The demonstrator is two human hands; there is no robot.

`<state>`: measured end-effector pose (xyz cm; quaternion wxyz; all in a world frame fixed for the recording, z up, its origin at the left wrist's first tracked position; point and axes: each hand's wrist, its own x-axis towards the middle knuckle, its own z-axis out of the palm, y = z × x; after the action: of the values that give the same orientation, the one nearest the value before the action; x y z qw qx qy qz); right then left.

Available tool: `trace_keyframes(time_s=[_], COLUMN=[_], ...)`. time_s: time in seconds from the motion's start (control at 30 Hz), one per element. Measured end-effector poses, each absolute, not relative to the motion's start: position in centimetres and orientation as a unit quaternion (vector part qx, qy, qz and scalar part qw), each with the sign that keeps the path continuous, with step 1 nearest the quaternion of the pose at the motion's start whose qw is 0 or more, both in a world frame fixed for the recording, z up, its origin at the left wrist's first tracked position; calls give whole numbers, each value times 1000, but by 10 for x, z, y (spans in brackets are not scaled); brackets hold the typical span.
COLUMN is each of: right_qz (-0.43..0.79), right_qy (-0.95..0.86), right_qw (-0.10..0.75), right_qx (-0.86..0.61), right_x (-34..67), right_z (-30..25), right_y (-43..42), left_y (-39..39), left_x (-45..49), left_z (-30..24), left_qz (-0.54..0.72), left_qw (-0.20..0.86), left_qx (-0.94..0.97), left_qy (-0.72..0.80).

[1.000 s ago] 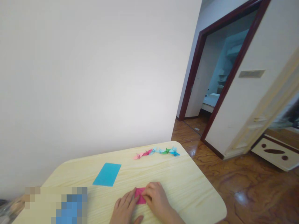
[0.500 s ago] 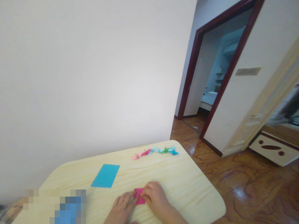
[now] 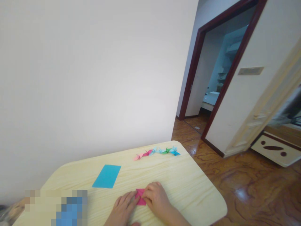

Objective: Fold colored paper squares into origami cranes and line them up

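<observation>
1. The left hand (image 3: 123, 209) lies low on the counter (image 3: 188, 194), its fingers extended and close together, reaching up and right. Its fingertips meet the near left edge of the folded pink origami paper (image 3: 140, 197).
2. The right hand (image 3: 155, 197) sits just to the right of that paper, its fingers bunched and curved over the upper right part. They seem to press down on it, but whether thumb and finger pinch a fold is hidden.
3. The folded pink origami paper lies between the two hands, touching both and flat on the counter. Its long axis appears to run from upper left to lower right, though the fingers hide part of its outline. The right hand covers more of it, so that hand looks the nearer.
4. Beyond and left of the left hand, a blue paper sheet (image 3: 106, 176) lies flat and apart from both hands, its long side slanted.
5. Farther off, beyond both hands, a row of paper cranes (image 3: 157, 152) runs along the counter's far edge in pink, pale blue, green and deeper blue.
6. Left of the left hand, a blurred patch (image 3: 56, 207) hides whatever lies at the counter's near corner.
</observation>
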<state>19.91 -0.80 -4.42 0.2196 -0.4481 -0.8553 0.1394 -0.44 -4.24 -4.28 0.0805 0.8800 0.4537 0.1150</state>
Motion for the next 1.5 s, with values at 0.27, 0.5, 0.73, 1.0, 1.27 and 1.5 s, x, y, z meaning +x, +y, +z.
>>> trace_keyframes(time_s=[0.27,0.5,0.73,1.0,1.27,1.5], right_qz=[106,116,126,127,116,77], right_qy=[-880,-881,-881,-880,-884,-901], right_qw=[182,166,160,154,167,171], right_qx=[-425,-427,-428,-431,-420,-391], right_x=[200,200,201,202,205,204], right_z=[-51,-50,-45,-39,-40,-44], right_y=[1,3,3,1,0,-5], left_y=[-42,-43,-39,-31,-22,-18], left_x=[-7,-13,-12,-11,-3,-9], left_z=[-33,-25,-20,-22,-42,-49], left_qz=[109,118,61,85,79,110], left_qw=[99,119,155,130,80,47], left_qx=[880,884,887,892,896,910], left_qy=[453,436,431,426,429,396])
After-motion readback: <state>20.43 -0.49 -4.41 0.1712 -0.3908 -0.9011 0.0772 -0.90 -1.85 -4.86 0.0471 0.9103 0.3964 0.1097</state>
